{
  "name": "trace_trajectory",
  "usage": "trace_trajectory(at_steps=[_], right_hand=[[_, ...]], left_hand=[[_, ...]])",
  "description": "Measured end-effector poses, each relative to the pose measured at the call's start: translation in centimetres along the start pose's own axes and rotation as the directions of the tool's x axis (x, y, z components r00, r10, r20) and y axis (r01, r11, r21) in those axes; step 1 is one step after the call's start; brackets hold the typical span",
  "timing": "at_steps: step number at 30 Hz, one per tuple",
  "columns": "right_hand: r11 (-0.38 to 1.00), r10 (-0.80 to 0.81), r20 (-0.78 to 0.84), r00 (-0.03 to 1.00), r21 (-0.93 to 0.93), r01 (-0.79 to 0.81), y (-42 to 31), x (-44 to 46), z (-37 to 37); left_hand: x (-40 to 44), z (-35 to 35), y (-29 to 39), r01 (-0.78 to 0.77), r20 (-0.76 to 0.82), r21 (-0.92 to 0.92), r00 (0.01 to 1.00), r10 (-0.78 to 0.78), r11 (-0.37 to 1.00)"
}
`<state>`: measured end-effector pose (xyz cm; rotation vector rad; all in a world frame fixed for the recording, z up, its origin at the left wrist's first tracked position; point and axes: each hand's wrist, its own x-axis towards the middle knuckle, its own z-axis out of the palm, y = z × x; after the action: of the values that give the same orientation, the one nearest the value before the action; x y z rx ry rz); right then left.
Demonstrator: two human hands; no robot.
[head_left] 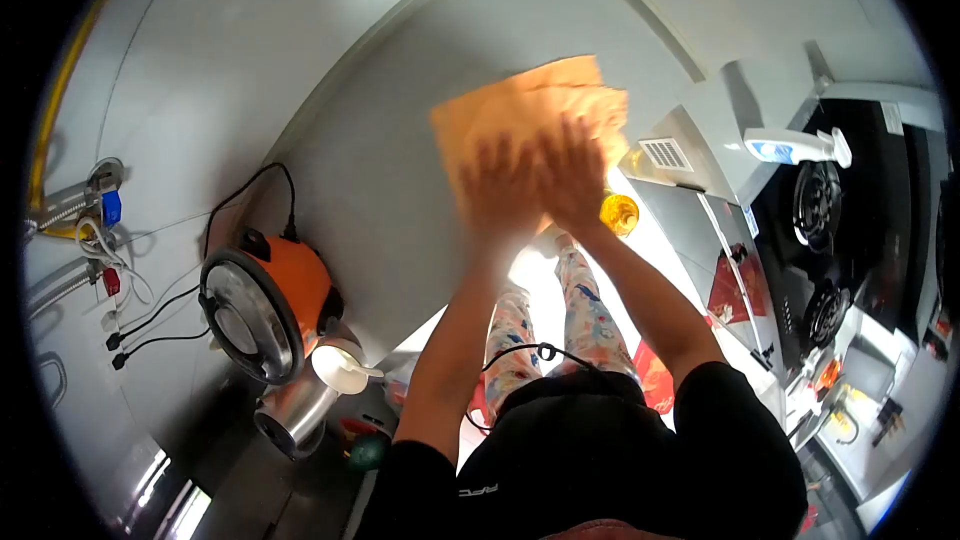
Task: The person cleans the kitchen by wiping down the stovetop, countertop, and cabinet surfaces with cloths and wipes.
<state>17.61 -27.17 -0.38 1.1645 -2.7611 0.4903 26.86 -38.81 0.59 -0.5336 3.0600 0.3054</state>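
Orange-tan, thin, roughly four-sided sheet (522,100), cloth or paper unclear, spread on the grey worktop (385,155) toward 12 o'clock. Crease runs along its upper part; right edge wavy, rumpled. Left hand (500,188) and right hand (572,175) side by side on its lower half, palms down. Each grip spread flat, pinching nothing. Yellow-orange round object (620,214) near, about 4 o'clock of sheet.

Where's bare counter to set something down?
Counter is bare left of the orange cloth, toward the orange appliance, and beyond the cloth, toward the wall. Right is crowded: yellow container near the cloth, spray bottle by the hob.
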Motion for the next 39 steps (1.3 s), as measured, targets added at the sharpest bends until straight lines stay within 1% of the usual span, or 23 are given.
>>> trace_trajectory(at_steps=[3, 7, 8, 9, 10, 12, 13, 15, 16, 18, 19, 21, 23, 25, 27, 29, 31, 32, 33, 34, 36, 38, 39], right_hand=[[0.986, -0.103, 0.224, 0.969, 0.152, 0.069, -6.3, -3.3, 0.6], [0.849, -0.354, 0.175, 0.919, 0.472, 0.238, -14.3, -7.9, 1.9], [0.790, -0.379, 0.054, 0.924, 0.538, 0.293, -15.8, -8.3, -0.3], [0.738, -0.407, 0.079, 0.910, 0.615, 0.277, -17.7, -9.8, 2.6], [0.732, -0.512, 0.015, 0.859, 0.532, 0.427, -18.6, -9.9, 1.8], [0.749, -0.588, 0.150, 0.795, 0.473, 0.465, -19.4, -9.8, 1.0], [0.752, -0.581, 0.146, 0.801, 0.472, 0.460, -18.8, -9.2, 1.0], [0.645, -0.710, 0.132, 0.691, 0.516, 0.564, -16.9, -7.3, 1.3], [0.642, -0.710, 0.128, 0.692, 0.521, 0.563, -15.9, -5.8, 1.3], [0.624, -0.524, 0.016, 0.852, 0.688, 0.371, -13.3, -1.3, 1.9], [0.701, -0.576, 0.069, 0.815, 0.555, 0.449, -11.5, 1.7, 1.3], [0.748, -0.465, 0.177, 0.867, 0.602, 0.279, -8.8, 7.9, 2.0], [0.794, -0.385, 0.042, 0.922, 0.525, 0.308, -4.1, 14.0, 2.0], [0.840, -0.372, 0.045, 0.927, 0.441, 0.316, 0.3, 20.4, 0.8], [0.872, -0.251, 0.078, 0.965, 0.451, 0.190, 4.8, 27.2, 2.5], [0.941, -0.304, -0.130, 0.944, 0.115, 0.319, 10.2, 31.8, 5.5], [0.954, -0.272, -0.143, 0.952, 0.088, 0.286, 13.4, 35.0, 6.1], [0.967, -0.239, -0.147, 0.960, 0.052, 0.249, 14.8, 36.1, 6.0], [0.968, -0.236, -0.136, 0.962, 0.053, 0.245, 15.3, 37.0, 5.7], [0.970, -0.239, 0.035, 0.970, -0.047, 0.240, 14.8, 37.0, 5.3], [0.960, -0.218, 0.172, 0.961, -0.141, 0.243, 14.5, 36.2, 4.3], [0.984, -0.023, 0.103, 0.994, 0.178, 0.005, 14.0, 35.3, 3.0], [0.927, 0.068, 0.151, 0.986, 0.356, -0.118, 14.2, 34.5, 2.1]], left_hand=[[-7.0, -2.9, -2.5, 0.250, 0.204, -0.003, 0.948, -0.244, 0.968], [-18.6, -0.7, -6.8, 0.353, 0.024, 0.116, 0.933, -0.358, 0.928], [-20.8, -1.5, -7.2, 0.391, -0.016, 0.061, 0.920, -0.391, 0.918], [-22.3, -2.2, -7.4, 0.421, -0.057, 0.005, 0.906, -0.420, 0.907], [-23.9, -2.2, -7.6, 0.415, -0.059, 0.011, 0.908, -0.414, 0.910], [-25.1, -1.1, -7.6, 0.478, -0.116, 0.007, 0.873, -0.474, 0.878], [-25.0, -1.1, -7.5, 0.470, -0.117, 0.012, 0.877, -0.466, 0.882], [-23.6, -0.6, -7.2, 0.468, -0.125, 0.062, 0.880, -0.458, 0.882], [-21.9, -0.7, -7.3, 0.469, -0.125, 0.069, 0.880, -0.459, 0.881], [-16.6, -0.2, -7.9, 0.338, -0.122, 0.139, 0.939, -0.323, 0.931], [-11.0, -3.5, -5.8, 0.374, -0.116, 0.072, 0.924, -0.364, 0.925], [-2.9, -5.4, -5.2, 0.266, -0.038, 0.192, 0.964, -0.263, 0.945], [4.4, -3.2, -5.8, 0.266, -0.096, 0.092, 0.962, -0.257, 0.960], [12.6, -3.7, -4.8, 0.135, -0.070, 0.261, 0.990, -0.120, 0.956], [20.4, -2.8, -3.9, 0.040, -0.192, 0.243, 0.981, 0.007, 0.969], [28.4, -2.8, -1.1, 0.063, -0.304, 0.085, 0.952, -0.034, 0.994], [34.7, -0.6, -0.2, 0.020, -0.425, 0.159, 0.904, 0.051, 0.987], [35.9, -1.0, 0.3, 0.018, -0.418, 0.159, 0.907, 0.051, 0.987], [36.9, -2.5, 0.9, 0.009, -0.339, 0.126, 0.940, 0.035, 0.992], [36.4, -2.8, 1.2, 0.005, -0.239, 0.091, 0.971, 0.017, 0.996], [36.5, -2.3, 1.1, -0.022, -0.259, 0.189, 0.963, 0.071, 0.982], [37.2, -2.7, 1.4, -0.032, -0.220, 0.149, 0.973, 0.065, 0.988], [37.2, -2.3, 1.7, -0.033, -0.220, 0.147, 0.973, 0.066, 0.989]])
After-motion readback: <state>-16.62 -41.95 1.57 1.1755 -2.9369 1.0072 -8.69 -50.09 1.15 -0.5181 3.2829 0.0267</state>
